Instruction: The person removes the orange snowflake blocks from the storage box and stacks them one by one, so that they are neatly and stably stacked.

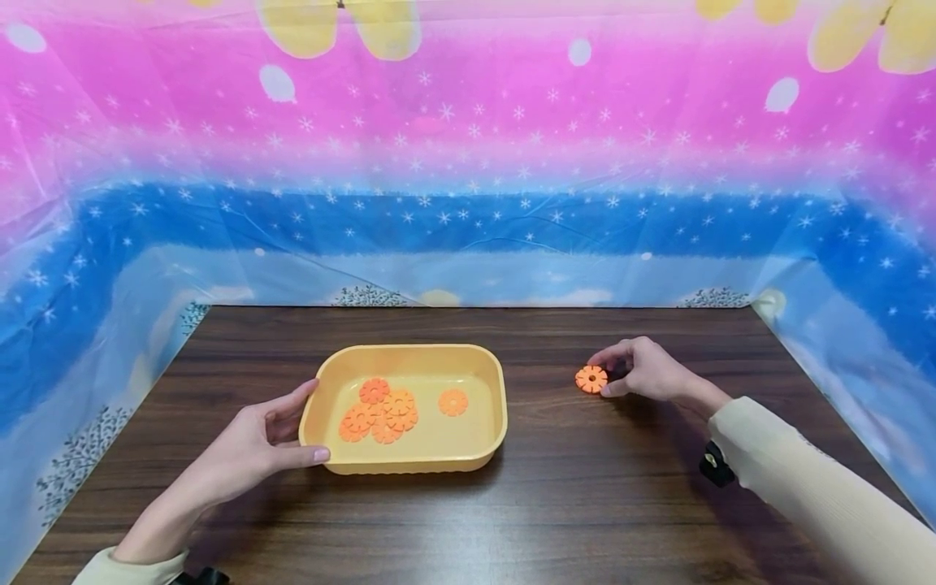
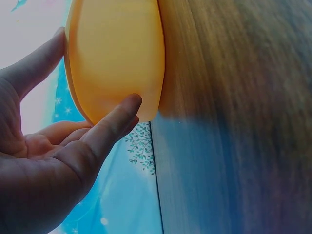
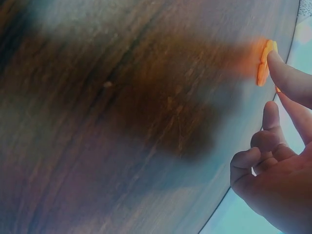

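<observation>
My left hand (image 1: 252, 443) grips the left end of a yellow plastic tray (image 1: 417, 466), its thumb at the near corner and fingers along the end wall. In the left wrist view, fingertips (image 2: 131, 101) press the outside of the tray wall. Inside the tray lie several orange notched building discs (image 1: 375, 390), overlapping in a pile toward the left, with a single disc (image 1: 443, 402) apart on the right. Right of the tray, my right hand (image 1: 651, 370) pinches another orange building disc (image 1: 582, 379) between thumb and forefinger. The right wrist view shows this disc (image 3: 262, 70) nearly edge-on.
The tray rests on a dark wood-grain table (image 1: 556, 504). A pink and blue cloth (image 1: 468, 219) with snowflakes stands along the table's back and both sides.
</observation>
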Available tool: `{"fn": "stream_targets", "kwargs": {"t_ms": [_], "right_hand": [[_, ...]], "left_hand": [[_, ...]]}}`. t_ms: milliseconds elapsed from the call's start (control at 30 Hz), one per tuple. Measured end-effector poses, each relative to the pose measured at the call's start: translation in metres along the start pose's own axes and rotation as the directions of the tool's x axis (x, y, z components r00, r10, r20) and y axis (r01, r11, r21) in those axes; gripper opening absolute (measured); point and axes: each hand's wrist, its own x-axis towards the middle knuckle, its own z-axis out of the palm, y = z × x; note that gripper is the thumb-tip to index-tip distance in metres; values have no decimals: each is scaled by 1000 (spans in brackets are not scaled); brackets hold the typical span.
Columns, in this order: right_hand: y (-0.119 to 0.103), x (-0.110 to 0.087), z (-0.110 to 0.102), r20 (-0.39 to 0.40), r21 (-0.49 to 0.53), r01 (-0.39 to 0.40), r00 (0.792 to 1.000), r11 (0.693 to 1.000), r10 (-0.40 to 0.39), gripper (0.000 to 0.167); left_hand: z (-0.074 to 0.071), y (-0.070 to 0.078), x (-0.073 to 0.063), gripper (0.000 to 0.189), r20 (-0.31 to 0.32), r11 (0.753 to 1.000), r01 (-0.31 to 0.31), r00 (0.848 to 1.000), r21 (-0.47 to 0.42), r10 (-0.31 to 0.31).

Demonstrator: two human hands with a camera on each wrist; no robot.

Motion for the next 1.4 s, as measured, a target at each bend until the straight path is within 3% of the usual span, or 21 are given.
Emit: {"fn": "stream_targets", "kwargs": {"t_ms": [500,933,1400], "right_hand": [[6,3,2,19,-32,39,999,999,-38,39],[4,5,4,30,-56,21,999,998,-19,44],[1,5,4,22,-46,5,1000,999,-4,39]], "left_hand": [[-1,-2,1,93,0,1000,19,1000,11,-19],[-1,-2,1,92,-2,1000,15,1000,-6,-15],[0,-1,1,93,0,999,52,999,2,-52]]}}
